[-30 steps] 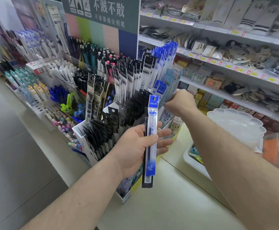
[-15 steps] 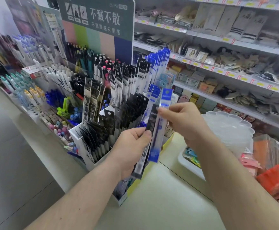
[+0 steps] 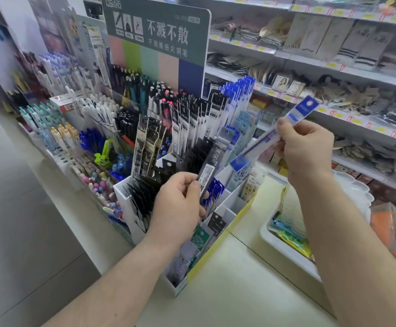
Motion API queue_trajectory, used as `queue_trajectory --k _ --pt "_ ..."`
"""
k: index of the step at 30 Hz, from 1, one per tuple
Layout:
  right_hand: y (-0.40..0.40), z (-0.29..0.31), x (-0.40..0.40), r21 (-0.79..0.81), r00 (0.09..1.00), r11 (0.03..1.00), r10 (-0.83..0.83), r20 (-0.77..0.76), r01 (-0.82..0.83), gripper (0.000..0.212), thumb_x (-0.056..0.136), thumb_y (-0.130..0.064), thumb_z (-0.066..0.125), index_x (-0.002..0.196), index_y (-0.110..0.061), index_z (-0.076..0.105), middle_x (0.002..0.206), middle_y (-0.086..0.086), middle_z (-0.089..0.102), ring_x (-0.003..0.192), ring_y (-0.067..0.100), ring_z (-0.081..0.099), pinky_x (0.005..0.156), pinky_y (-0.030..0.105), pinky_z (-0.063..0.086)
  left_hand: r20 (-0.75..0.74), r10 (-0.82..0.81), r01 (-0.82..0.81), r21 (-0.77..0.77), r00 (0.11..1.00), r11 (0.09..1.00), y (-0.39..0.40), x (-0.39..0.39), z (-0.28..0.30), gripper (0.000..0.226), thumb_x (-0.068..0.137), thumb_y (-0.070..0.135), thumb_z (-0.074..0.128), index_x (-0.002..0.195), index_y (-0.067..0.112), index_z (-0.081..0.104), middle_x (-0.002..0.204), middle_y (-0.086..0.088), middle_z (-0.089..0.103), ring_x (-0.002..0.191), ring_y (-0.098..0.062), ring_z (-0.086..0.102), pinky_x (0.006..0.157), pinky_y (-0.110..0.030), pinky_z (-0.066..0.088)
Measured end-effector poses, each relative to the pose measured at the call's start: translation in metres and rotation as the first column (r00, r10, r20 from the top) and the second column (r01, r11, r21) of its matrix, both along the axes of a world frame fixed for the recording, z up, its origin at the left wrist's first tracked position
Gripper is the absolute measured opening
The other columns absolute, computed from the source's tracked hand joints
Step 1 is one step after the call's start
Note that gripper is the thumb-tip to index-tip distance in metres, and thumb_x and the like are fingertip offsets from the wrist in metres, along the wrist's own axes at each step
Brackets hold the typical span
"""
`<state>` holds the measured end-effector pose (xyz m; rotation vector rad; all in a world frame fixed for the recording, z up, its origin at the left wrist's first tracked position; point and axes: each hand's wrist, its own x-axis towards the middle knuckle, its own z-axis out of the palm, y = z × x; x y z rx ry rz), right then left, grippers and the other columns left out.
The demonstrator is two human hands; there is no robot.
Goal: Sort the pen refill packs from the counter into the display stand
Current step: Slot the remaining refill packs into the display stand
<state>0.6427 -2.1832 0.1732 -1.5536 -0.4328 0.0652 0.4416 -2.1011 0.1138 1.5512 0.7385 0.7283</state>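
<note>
The shop shelves (image 3: pixel 310 67) ran across the back and right, packed with socks and small goods. In front of them stood the display stand (image 3: pixel 230 204), a white tiered rack under a green sign (image 3: pixel 157 36), its slots crowded with pens and hanging refill packs: black ones in the lower middle, blue-topped ones (image 3: pixel 239 95) in the upper right rows. The pale counter (image 3: pixel 227 291) lay below, with a white tray (image 3: pixel 284 249) of coloured bits on its right side.

The right hand (image 3: pixel 306 147) was raised above the stand's right edge, fingers and thumb curled round the middle of a blue pack (image 3: pixel 263 142), which slanted from upper right down to lower left, its lower end close over the blue and pale-blue slots. The left hand (image 3: pixel 180 204) sat lower, in front of the black rows, thumb and fingers pinching a dark pack (image 3: pixel 210 171) by its lower part, label side showing, top end pointing up and right.

The step in hand looked to be the sorting itself: one pack in each hand, each to be matched to its row. The next move probably called for tipping the blue pack upright and sliding it down into a blue slot, without snagging the neighbours. The dark pack would likely follow into the black section. No loose packs showed on the visible counter.
</note>
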Motion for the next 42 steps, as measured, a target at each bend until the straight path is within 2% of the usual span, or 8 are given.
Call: queue_trajectory --k 6,17,21,23,25,27,31,42 --pt "0.034 -0.036 -0.008 -0.238 0.994 0.970 0.075 0.085 -0.052 0.026 0.095 -0.022 0.067 0.069 -0.018 0.069 0.062 0.001 0.071 0.069 0.031 0.071 0.072 0.052 0.060 0.035 -0.017 0.018 -0.040 0.999 0.999 -0.004 0.003 -0.003 0.017 0.103 0.010 0.047 0.100 0.019 0.061 0.082 -0.002 0.069 0.059 -0.006 0.064 0.059 -0.027 0.058" --pt "0.056 -0.063 -0.014 -0.641 0.972 0.750 0.234 0.029 -0.162 0.020 0.089 -0.023 0.067 0.075 -0.011 0.074 0.066 0.003 0.072 0.066 0.019 0.072 0.077 0.038 0.060 0.022 -0.040 0.041 -0.050 0.999 0.998 -0.007 0.001 -0.002 0.023 0.101 0.006 0.048 0.096 0.024 0.062 0.083 0.000 0.072 0.069 -0.011 0.071 0.063 -0.028 0.060" --pt "0.031 -0.045 -0.028 -0.331 0.998 0.942 0.033 -0.062 -0.052 0.025 0.083 -0.024 0.070 0.074 0.000 0.070 0.061 0.003 0.058 0.054 0.014 0.050 0.059 0.039 0.051 -0.037 -0.004 0.006 0.055 0.999 0.998 -0.006 -0.001 -0.007 0.022 0.100 0.009 0.051 0.096 0.027 0.061 0.082 0.004 0.074 0.070 -0.009 0.073 0.065 -0.032 0.061" --pt "0.018 -0.035 -0.049 -0.165 0.968 0.972 0.128 -0.214 -0.165 0.045 0.082 -0.043 0.072 0.080 0.001 0.066 0.060 0.008 0.048 0.046 0.012 0.037 0.051 0.032 0.035 -0.098 0.066 -0.030 0.332 0.993 0.943 -0.006 0.000 -0.013 0.019 0.098 0.011 0.054 0.098 0.026 0.064 0.077 0.006 0.074 0.066 -0.008 0.070 0.064 -0.032 0.059" --pt "0.012 -0.031 -0.069 -0.220 0.936 0.926 0.252 -0.245 -0.307 0.058 0.075 -0.057 0.072 0.081 0.000 0.065 0.062 0.007 0.050 0.044 0.009 0.037 0.051 0.029 0.031 -0.124 0.154 -0.047 0.612 0.980 0.790 -0.008 0.001 -0.017 0.015 0.094 0.010 0.059 0.101 0.019 0.070 0.065 0.003 0.069 0.054 -0.015 0.062 0.054 -0.030 0.052" --pt "0.010 -0.033 -0.079 -0.263 0.929 0.899 0.301 -0.214 -0.352 0.037 0.081 -0.040 0.073 0.078 -0.005 0.064 0.065 0.008 0.050 0.048 0.012 0.035 0.051 0.029 0.029 -0.118 0.167 -0.036 0.705 0.979 0.708 -0.013 0.003 -0.018 0.014 0.091 0.012 0.061 0.099 0.016 0.072 0.058 -0.001 0.064 0.049 -0.025 0.058 0.050 -0.034 0.051" --pt "0.002 -0.035 -0.062 -0.248 0.949 0.928 0.227 -0.218 -0.278 0.012 0.094 -0.007 0.054 0.093 -0.001 0.065 0.067 0.010 0.055 0.045 0.012 0.046 0.045 0.029 0.037 -0.132 0.080 0.014 0.592 0.988 0.806 -0.019 -0.001 -0.014 0.024 0.086 0.029 0.056 0.100 0.021 0.073 0.078 0.004 0.074 0.068 -0.014 0.069 0.067 -0.039 0.059" --pt "0.021 -0.032 -0.031 -0.273 0.993 0.956 0.117 0.025 -0.106 0.024 0.103 -0.024 0.049 0.102 -0.005 0.063 0.089 0.013 0.072 0.068 0.016 0.072 0.068 0.039 0.063 -0.170 0.080 0.013 0.487 0.982 0.873 -0.015 -0.014 -0.009 0.013 0.086 0.018 0.063 0.091 0.022 0.074 0.070 0.007 0.072 0.071 -0.008 0.066 0.073 -0.030 0.057"
